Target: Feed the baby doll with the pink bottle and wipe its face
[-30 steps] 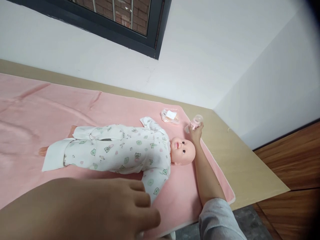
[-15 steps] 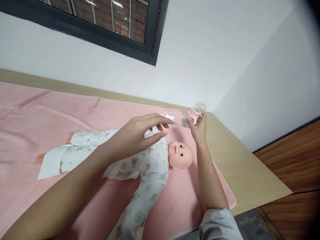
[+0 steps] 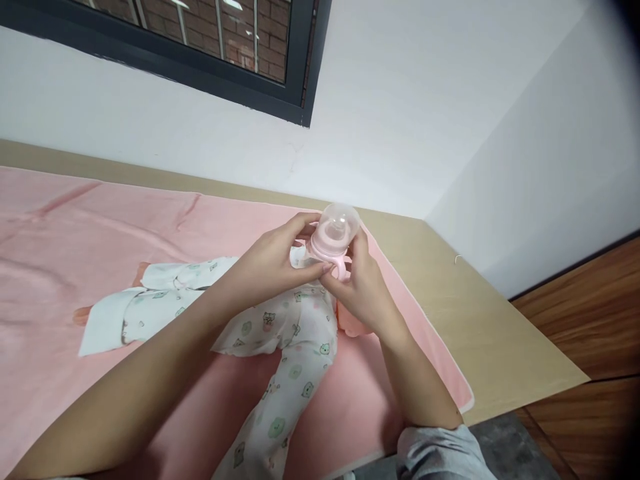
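Note:
A baby bottle (image 3: 334, 235) with a clear dome cap, a pink collar and a pink handle is held up between my two hands. My left hand (image 3: 285, 257) grips it from the left, the thumb lying across the lower front. From the right, my right hand (image 3: 363, 283) closes round the handle side. Below them a doll (image 3: 295, 327) in white printed clothes lies on its back, one sleeve stretched toward me. My right hand and wrist cover most of the doll's head.
A pink blanket (image 3: 90, 260) with some creases covers much of the wooden tabletop (image 3: 450, 320). Behind stand a white wall (image 3: 390, 120) and a dark window frame (image 3: 295, 100). Wood-grain panels (image 3: 600, 320) are at the right.
My right hand has brought the bottle left and closer, over the doll. My left hand, open before, has closed on the bottle too. The doll's face is now covered.

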Demonstrator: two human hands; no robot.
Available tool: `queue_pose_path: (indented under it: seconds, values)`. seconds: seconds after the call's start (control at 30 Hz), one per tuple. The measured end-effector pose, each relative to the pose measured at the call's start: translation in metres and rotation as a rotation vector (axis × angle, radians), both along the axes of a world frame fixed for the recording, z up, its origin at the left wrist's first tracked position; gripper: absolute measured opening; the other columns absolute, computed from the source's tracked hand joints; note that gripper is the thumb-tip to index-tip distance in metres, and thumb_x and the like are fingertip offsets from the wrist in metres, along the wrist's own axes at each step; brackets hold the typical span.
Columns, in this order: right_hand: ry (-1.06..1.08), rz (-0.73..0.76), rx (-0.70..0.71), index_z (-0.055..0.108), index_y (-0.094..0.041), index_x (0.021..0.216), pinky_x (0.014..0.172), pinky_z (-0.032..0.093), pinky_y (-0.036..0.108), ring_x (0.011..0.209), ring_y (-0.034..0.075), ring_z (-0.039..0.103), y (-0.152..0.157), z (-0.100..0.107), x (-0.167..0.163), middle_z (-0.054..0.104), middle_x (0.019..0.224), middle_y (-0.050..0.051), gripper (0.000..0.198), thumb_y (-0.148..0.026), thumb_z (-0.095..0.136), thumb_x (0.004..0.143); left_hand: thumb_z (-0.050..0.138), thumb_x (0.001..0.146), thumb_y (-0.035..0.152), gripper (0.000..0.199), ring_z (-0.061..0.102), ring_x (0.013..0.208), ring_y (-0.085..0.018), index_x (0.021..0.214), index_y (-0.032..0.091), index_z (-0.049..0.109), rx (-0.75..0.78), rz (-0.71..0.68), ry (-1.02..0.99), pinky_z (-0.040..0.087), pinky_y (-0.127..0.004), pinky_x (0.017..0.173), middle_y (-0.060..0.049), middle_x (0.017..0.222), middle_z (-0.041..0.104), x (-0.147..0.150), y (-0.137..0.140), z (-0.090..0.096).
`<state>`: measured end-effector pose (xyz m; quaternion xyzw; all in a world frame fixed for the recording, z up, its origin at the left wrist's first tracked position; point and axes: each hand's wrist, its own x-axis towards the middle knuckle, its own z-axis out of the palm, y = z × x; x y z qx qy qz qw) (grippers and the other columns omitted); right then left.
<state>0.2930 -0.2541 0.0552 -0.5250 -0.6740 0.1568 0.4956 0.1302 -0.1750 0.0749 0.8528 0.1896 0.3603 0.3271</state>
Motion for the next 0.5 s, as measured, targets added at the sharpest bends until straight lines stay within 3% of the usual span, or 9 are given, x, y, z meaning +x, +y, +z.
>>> queue_pose_path:
  seconds: [0.27,0.37,0.5]
  values:
    - [0.006,0.125,-0.057,0.013,-0.039,0.150,0.108,0.045,0.055,0.134,0.027,0.046,-0.004,0.006,-0.005,0.041,0.147,0.007,0.095,-0.049,0.072,0.076,0.057,0.075,0.015,0.059,0.058,0.114,-0.023,0.132,0.025,0.049,0.069,0.102,0.011,0.049,-0.034,0.094,-0.002,0.133,0.057,0.002,-0.003,0.002]
    - [0.047,0.039,0.005,0.015,-0.040,0.149,0.111,0.041,0.056,0.136,0.027,0.043,-0.004,0.006,0.001,0.038,0.149,0.006,0.089,-0.051,0.069,0.079,0.061,0.075,0.019,0.056,0.055,0.118,-0.026,0.130,0.024,0.051,0.149,0.114,0.036,0.047,-0.038,0.098,-0.003,0.133,0.057,0.003,0.001,0.000]
    - [0.080,-0.054,0.116,0.021,-0.039,0.147,0.112,0.041,0.054,0.133,0.025,0.045,-0.003,0.003,0.003,0.048,0.138,0.006,0.078,-0.052,0.064,0.083,0.059,0.076,0.018,0.056,0.054,0.120,-0.025,0.131,0.024,0.052,0.220,0.131,0.080,0.045,-0.037,0.100,-0.002,0.133,0.057,0.004,0.004,-0.003]
